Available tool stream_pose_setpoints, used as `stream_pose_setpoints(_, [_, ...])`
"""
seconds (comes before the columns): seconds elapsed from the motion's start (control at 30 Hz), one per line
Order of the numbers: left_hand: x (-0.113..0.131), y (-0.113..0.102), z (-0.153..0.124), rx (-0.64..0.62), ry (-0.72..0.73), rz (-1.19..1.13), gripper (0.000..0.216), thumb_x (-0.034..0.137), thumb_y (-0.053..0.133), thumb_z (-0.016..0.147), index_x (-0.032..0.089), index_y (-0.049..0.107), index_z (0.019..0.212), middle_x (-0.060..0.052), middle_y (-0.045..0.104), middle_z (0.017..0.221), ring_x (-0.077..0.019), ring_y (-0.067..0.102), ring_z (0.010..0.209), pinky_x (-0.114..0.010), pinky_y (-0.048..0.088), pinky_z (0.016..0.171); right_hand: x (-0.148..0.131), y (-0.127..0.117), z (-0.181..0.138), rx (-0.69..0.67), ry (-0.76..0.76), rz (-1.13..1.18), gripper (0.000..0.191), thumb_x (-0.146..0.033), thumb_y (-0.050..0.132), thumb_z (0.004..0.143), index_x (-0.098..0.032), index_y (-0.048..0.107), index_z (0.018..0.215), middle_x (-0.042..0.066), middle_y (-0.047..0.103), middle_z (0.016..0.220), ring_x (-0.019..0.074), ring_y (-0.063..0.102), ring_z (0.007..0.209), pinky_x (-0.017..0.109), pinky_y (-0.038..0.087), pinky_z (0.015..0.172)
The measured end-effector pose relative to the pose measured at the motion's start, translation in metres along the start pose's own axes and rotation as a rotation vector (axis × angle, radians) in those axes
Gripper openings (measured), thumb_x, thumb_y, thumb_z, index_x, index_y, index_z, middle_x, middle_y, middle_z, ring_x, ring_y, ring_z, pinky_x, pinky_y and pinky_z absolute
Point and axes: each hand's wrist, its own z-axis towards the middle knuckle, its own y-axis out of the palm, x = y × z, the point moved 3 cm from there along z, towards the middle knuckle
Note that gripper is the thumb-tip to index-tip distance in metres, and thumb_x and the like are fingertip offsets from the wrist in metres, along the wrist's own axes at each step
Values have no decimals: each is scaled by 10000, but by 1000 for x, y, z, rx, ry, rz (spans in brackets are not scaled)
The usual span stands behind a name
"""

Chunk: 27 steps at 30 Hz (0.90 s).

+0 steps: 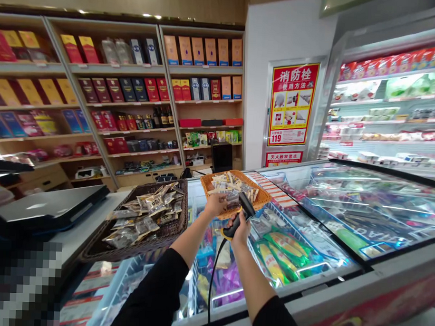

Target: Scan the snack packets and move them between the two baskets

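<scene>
Reaching with the left hand (215,205) to a small clear packet (232,197) at the tan basket (264,195), fingertips by its edge (pinched or merely touched, no way to say from here). Probably light, limp and a little slippery in its film, perhaps fragile inside; best taken by a flat end, without squeezing the middle. Just to the right, gripping a black handheld scanner (247,207) with yellow trim in the right hand (241,228), fingers wrapped round the handle, scanner head close beside the packet. Likely stiff, fairly light and steady by that handle; liable to be tugged by the black cord (211,281) trailing down.

Around these, from the left: a flat dark device (59,202) with a pale top; then a dark wicker basket (170,235), heaped with packets (155,206) and close enough to the left sleeve (160,275) to be bumped. Behind, tall shelves (166,71) of boxes (137,91). Under the hands, a glass-topped freezer (395,274), with green bags (278,255) showing through. Farther right, a red sign (294,104) and, well apart, a lit chiller (330,95). In the way: mainly the cord, the tan basket's rim and the scanner's own head, half hiding the packet.
</scene>
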Motion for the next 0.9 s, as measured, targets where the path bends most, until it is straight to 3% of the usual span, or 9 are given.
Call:
stream_pose_setpoints(0.07, [-8, -32, -7, 78, 12, 11, 279, 274, 702, 685, 225, 738, 956, -40, 717, 840, -188, 630, 725, -274, 466, 720, 1, 2, -4, 42, 45, 53, 449, -620, 585, 707, -245, 416, 885, -87, 457, 583, 82, 422, 368, 218, 371, 367])
stream_pose_setpoints(0.13, [-22, -73, -19, 175, 1, 53, 223, 266, 669, 713, 234, 738, 922, -39, 714, 882, -181, 626, 728, -277, 460, 741, 4, 7, -12, 3, 83, 62, 435, -587, 625, 693, -244, 423, 870, -87, 477, 580, 84, 429, 361, 220, 368, 355])
stream_pose_setpoints(0.27, [-70, -159, -56, 398, -191, 247, 177, 237, 617, 745, 224, 731, 880, -51, 695, 796, -211, 622, 757, -295, 447, 764, 14, 23, -37, -227, 118, -30, 392, -533, 667, 706, -224, 440, 785, -69, 516, 566, 83, 436, 350, 217, 349, 337])
stream_pose_setpoints(0.37, [-109, -194, -83, 478, -382, 352, 200, 231, 584, 771, 184, 700, 927, -90, 690, 869, -242, 626, 855, -309, 438, 788, 22, 35, -56, -413, 162, -128, 391, -533, 677, 708, -210, 459, 741, -64, 514, 530, 79, 424, 333, 213, 341, 329])
stream_pose_setpoints(0.5, [-133, -192, -93, 454, -541, 380, 403, 343, 598, 785, 149, 597, 1138, -163, 650, 1059, -283, 594, 1016, -331, 428, 828, 26, 36, -65, -467, 241, -145, 410, -537, 702, 684, -201, 475, 745, -71, 506, 503, 71, 420, 323, 199, 342, 324])
stream_pose_setpoints(0.63, [-121, -171, -83, 263, -471, 568, 666, 447, 670, 704, 215, 471, 1296, -211, 530, 1268, -371, 507, 1155, -425, 402, 887, 26, 29, -61, -415, 265, -122, 447, -544, 736, 640, -203, 471, 759, -69, 523, 525, 75, 439, 331, 195, 357, 315])
stream_pose_setpoints(0.73, [-113, -166, -82, 248, -455, 583, 476, 357, 618, 749, 178, 543, 1183, -243, 553, 1218, -388, 538, 1106, -464, 401, 876, 27, 26, -58, -402, 266, -125, 449, -536, 741, 640, -209, 467, 780, -72, 530, 533, 79, 447, 336, 196, 368, 315])
stream_pose_setpoints(0.9, [-113, -174, -88, 466, -511, 276, 134, 273, 515, 815, 159, 574, 854, -177, 665, 887, -317, 634, 959, -397, 458, 812, 30, 24, -57, -408, 277, -132, 435, -536, 728, 660, -206, 467, 770, -62, 543, 542, 83, 455, 342, 203, 378, 323])
